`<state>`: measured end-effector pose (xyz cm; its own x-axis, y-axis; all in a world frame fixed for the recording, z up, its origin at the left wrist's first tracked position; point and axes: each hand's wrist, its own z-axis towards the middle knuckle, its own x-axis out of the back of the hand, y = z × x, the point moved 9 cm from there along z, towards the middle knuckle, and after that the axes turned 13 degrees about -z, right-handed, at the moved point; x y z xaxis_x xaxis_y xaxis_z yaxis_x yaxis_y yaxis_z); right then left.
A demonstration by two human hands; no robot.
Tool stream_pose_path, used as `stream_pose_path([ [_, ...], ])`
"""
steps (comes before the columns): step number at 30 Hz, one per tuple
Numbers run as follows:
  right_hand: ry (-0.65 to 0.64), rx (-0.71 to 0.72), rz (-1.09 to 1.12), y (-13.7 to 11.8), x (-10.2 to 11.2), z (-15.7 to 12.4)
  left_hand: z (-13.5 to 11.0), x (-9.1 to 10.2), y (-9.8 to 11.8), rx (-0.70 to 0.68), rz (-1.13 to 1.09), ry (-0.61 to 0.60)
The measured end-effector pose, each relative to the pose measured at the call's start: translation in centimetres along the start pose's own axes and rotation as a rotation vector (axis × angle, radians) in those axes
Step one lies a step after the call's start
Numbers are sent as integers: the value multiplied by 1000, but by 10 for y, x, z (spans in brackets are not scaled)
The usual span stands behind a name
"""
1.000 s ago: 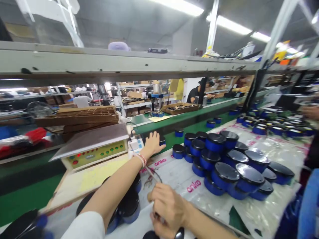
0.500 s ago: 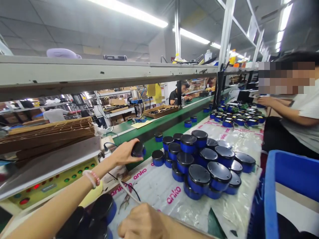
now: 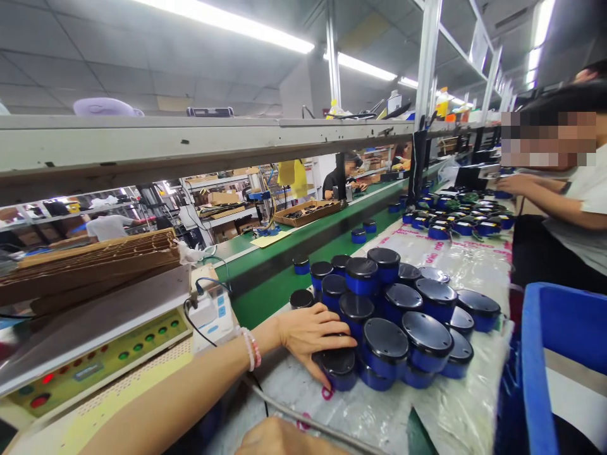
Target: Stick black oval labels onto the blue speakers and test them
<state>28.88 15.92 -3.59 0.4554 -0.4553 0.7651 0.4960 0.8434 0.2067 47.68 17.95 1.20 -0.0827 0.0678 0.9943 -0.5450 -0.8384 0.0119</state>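
Note:
My left hand (image 3: 313, 335), with a beaded bracelet at the wrist, is closed round a round blue case with a black lid (image 3: 339, 368) at the near-left edge of a stacked pile. Its thumb lies down the near side of the case and its fingers reach over the top. Similar round cases (image 3: 386, 341) stand two high beside it on plastic sheeting (image 3: 403, 417) with pink lettering. At the bottom edge, my right hand (image 3: 284, 439) shows only its curled back; its fingertips, and anything in them, are hidden. A grey cable (image 3: 322, 420) runs just above it.
On the left stand a control box (image 3: 104, 373) with lit buttons and a power strip (image 3: 215, 316). A green conveyor (image 3: 265, 291) runs behind the pile. A blue bin (image 3: 538, 354) stands at right, near a seated co-worker (image 3: 583, 196). A shelf beam (image 3: 213, 136) crosses above.
My left hand has carried the blue and black case from beside the conveyor rightward and down to the pile. My right hand has sunk lower in view.

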Motion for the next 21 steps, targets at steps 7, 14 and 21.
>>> stream_pose_path([
  [7, 113, -50, -6, -4, 41, 3, -46, 77, 25, 226, 156, 157],
  [14, 227, -207, 51, -3, 98, 5, -218, 182, 152, 945, 453, 610],
  [21, -36, -673, 42, 50, 80, -4, -324, 70, 356, 1713, 438, 917],
])
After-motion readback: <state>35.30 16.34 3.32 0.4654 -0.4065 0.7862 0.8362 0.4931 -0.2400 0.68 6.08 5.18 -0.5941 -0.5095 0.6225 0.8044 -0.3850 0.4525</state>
